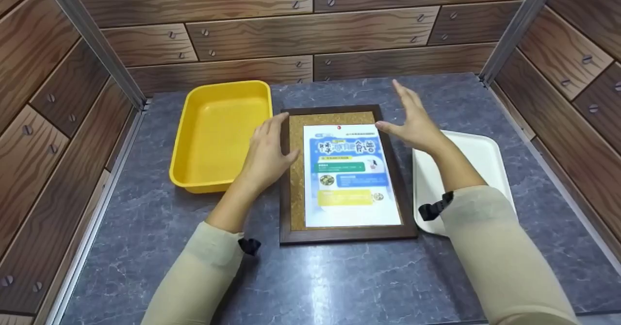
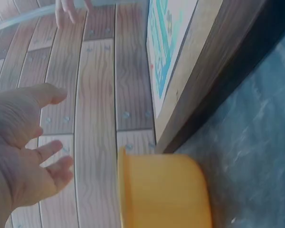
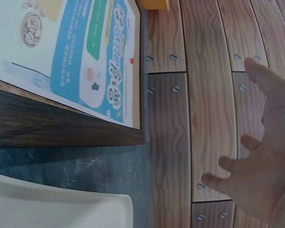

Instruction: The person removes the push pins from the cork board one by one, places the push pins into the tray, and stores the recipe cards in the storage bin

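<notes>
A dark-framed cork board (image 1: pixel 297 208) lies flat on the table between a yellow tub and a white tray. A printed sheet (image 1: pixel 349 174) with blue, green and yellow blocks is fixed to it by a red pushpin (image 1: pixel 339 127) at the top. My left hand (image 1: pixel 268 150) hovers above the board's left edge, its fingers relaxed and nothing in them. Over the upper right side of the board is my right hand (image 1: pixel 411 119), thumb and fingers spread apart and holding nothing. Both wrist views show the hands (image 2: pixel 31 137) (image 3: pixel 261 152) raised clear of the frame.
The yellow tub (image 1: pixel 220 136) stands at the left, close to the left hand. A white tray (image 1: pixel 465 155) lies at the right, partly under the right forearm. Wood-patterned walls (image 1: pixel 310 29) enclose the grey marbled table (image 1: pixel 349 281) at the back and sides.
</notes>
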`<state>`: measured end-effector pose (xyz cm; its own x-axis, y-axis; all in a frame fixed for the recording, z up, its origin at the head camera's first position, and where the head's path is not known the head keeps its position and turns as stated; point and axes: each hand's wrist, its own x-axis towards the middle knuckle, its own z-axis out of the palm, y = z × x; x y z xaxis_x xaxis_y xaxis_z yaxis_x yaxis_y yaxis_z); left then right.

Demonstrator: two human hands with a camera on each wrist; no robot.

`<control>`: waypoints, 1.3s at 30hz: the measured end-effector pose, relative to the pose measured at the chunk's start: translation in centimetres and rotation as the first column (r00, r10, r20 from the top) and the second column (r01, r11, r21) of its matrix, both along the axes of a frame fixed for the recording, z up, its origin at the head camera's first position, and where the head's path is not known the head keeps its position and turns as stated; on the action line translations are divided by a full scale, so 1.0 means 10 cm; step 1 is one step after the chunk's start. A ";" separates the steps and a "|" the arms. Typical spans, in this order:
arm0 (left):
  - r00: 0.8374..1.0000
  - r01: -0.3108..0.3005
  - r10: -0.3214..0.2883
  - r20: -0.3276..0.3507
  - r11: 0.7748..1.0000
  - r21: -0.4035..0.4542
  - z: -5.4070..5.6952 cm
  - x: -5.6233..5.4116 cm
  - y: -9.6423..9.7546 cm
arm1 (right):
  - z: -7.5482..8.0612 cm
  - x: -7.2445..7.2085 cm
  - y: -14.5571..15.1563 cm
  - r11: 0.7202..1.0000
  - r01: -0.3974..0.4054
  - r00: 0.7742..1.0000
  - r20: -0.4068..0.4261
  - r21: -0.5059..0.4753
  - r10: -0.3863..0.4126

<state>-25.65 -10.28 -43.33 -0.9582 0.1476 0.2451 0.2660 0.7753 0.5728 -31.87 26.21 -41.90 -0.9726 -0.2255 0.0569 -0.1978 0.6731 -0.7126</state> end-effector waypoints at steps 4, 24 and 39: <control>0.993 0.099 -0.108 0.055 0.983 0.152 -0.04 0.10 0.08 | -0.12 -0.07 0.02 0.981 -0.007 1.000 0.022 -0.196 0.012; 0.854 0.116 -0.258 0.452 0.940 0.320 -0.59 0.34 0.08 | -0.64 -0.46 -0.33 0.890 -0.052 0.991 0.089 -0.454 0.103; 0.818 0.186 -0.279 0.504 0.956 0.227 -0.67 0.27 0.05 | -0.94 -0.63 -0.57 0.948 -0.028 0.983 0.164 -0.316 0.084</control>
<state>-22.96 -9.78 -50.05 -0.8897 0.3856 -0.2446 0.0495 0.6141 0.7877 -38.16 20.49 -51.31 -0.9600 -0.2778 -0.0355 -0.0833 0.4041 -0.9109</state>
